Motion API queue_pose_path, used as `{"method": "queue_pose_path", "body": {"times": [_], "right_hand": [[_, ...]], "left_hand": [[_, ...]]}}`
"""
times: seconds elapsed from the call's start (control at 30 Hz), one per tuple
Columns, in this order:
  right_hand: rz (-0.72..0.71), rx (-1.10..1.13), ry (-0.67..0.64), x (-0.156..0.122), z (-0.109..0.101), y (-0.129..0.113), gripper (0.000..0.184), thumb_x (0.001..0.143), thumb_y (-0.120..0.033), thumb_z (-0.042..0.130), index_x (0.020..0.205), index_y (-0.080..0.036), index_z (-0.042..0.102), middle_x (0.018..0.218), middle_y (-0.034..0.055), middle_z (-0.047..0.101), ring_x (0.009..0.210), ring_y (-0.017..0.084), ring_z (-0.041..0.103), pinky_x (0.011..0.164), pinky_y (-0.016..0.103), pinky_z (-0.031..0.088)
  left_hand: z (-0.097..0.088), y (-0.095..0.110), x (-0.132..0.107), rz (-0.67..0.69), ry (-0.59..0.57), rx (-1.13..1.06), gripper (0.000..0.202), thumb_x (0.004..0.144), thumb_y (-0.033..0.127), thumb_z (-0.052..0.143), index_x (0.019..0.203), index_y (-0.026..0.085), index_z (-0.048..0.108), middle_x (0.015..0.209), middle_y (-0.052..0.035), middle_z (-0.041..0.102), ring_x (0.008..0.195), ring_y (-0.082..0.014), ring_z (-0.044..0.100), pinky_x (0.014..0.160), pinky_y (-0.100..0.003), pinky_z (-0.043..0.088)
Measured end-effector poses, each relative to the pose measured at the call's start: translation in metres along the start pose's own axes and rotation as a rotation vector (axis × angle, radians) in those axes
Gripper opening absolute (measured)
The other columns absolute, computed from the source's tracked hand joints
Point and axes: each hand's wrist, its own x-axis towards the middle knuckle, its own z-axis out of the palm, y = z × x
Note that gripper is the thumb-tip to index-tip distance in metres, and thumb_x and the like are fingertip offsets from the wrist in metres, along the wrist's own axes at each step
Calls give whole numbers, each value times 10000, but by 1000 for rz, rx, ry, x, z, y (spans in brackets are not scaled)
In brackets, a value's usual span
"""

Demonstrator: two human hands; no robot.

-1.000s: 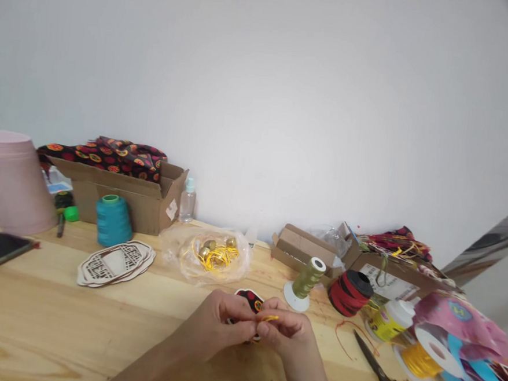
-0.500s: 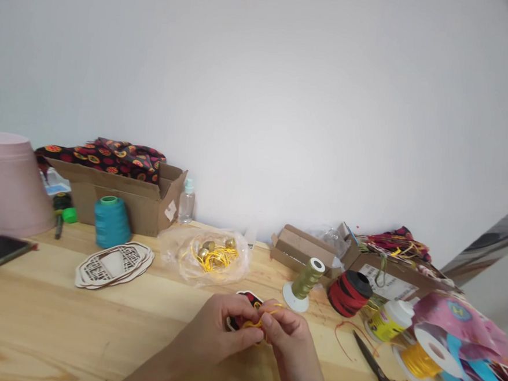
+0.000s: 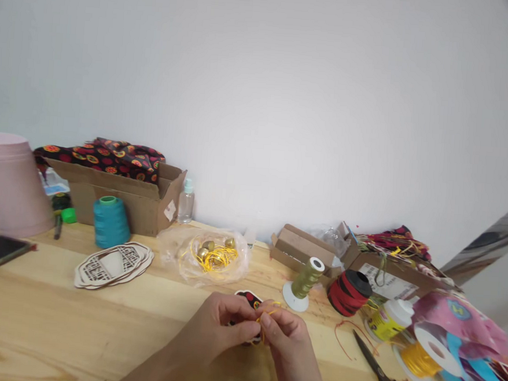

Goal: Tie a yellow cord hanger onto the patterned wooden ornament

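Note:
At the front of the table, my left hand and my right hand meet with their fingertips together. Both pinch a thin yellow cord, and a loose bit of it sticks up above the right fingers. Partly behind the left fingers is a dark, patterned fabric piece with a white edge; most of it is hidden. Whether either hand also grips that piece, I cannot tell. Black scissors lie open to the right of my right hand.
Beyond my hands sits a plastic bag with bells and yellow cord. To its left are wooden cutouts and a teal thread cone. An olive thread spool, a red ribbon roll and a glue bottle stand at right.
My left thumb and fingers have shifted slightly, and the yellow cord now runs more upright between the fingertips. Both hands stay in nearly the same place.

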Motion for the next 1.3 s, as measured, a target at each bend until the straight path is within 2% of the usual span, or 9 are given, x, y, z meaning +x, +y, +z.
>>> {"method": "queue_pose_path", "body": {"times": [0.2, 0.4, 0.53, 0.63, 0.73, 0.83, 0.9, 1.0, 1.3], "right_hand": [[4, -4, 14, 0, 0, 0, 139, 613, -288, 666, 622, -149, 666, 669, 13, 540, 647, 127, 465, 597, 231, 362], [11, -20, -14, -3, 3, -3, 253, 679, -373, 593, 603, -138, 647, 565, -2, 469, 544, 103, 396, 527, 222, 336], [-56, -113, -37, -3, 0, -7, 231, 666, -366, 606, 580, -157, 652, 631, 1, 479, 559, 100, 398, 531, 216, 335], [-112, -203, -77, -1, -3, -9, 184, 629, -358, 637, 692, -190, 675, 709, 12, 508, 624, 129, 444, 568, 234, 355], [-260, -409, -2, 0, -5, -10, 213, 577, -303, 688, 771, -220, 663, 684, 3, 514, 625, 136, 437, 579, 245, 349], [-372, -614, 71, -1, -3, -9, 122, 576, -260, 692, 676, -206, 649, 610, -9, 484, 590, 130, 411, 563, 245, 338], [-372, -651, 72, -3, -2, -9, 78, 618, -268, 662, 629, -195, 635, 598, -5, 477, 595, 135, 420, 561, 248, 345], [-342, -624, 63, -3, -2, -7, 121, 673, -276, 615, 595, -185, 626, 599, 5, 478, 597, 137, 432, 560, 250, 355], [-231, -453, 24, 0, -9, -2, 146, 667, -283, 621, 577, -169, 613, 577, -7, 484, 551, 112, 419, 522, 225, 346]], "left_hand": [[-2, 4, -1, 17, -32, -42, 169, 689, 245, 580, 621, 122, 673, 567, 10, 537, 575, -100, 437, 542, -197, 331], [-2, 3, 0, 9, -47, -74, 194, 690, 261, 574, 618, 109, 672, 557, 1, 531, 581, -111, 428, 555, -217, 329], [-2, 8, -1, -8, -39, -53, 201, 674, 286, 581, 627, 119, 684, 544, 0, 550, 572, -118, 439, 554, -221, 333], [-4, 10, -1, -21, -17, -60, 204, 670, 292, 582, 611, 122, 678, 557, -4, 568, 580, -125, 459, 568, -226, 344], [-6, 9, -1, 6, -7, -61, 225, 691, 286, 560, 583, 114, 658, 561, 2, 544, 585, -123, 447, 574, -225, 338], [-7, 8, -1, 45, 23, -10, 251, 705, 270, 545, 526, 116, 630, 508, 29, 474, 547, -103, 396, 541, -211, 307], [-6, 8, -1, 50, 15, 17, 244, 701, 269, 550, 532, 117, 635, 504, 28, 467, 549, -104, 390, 534, -209, 301], [-5, 7, -1, 46, -13, 20, 235, 701, 287, 553, 576, 116, 655, 528, 17, 473, 571, -111, 397, 540, -212, 303], [-4, 7, 0, 94, -15, 106, 239, 691, 288, 565, 531, 129, 646, 484, 36, 415, 512, -90, 343, 487, -205, 273]]}}
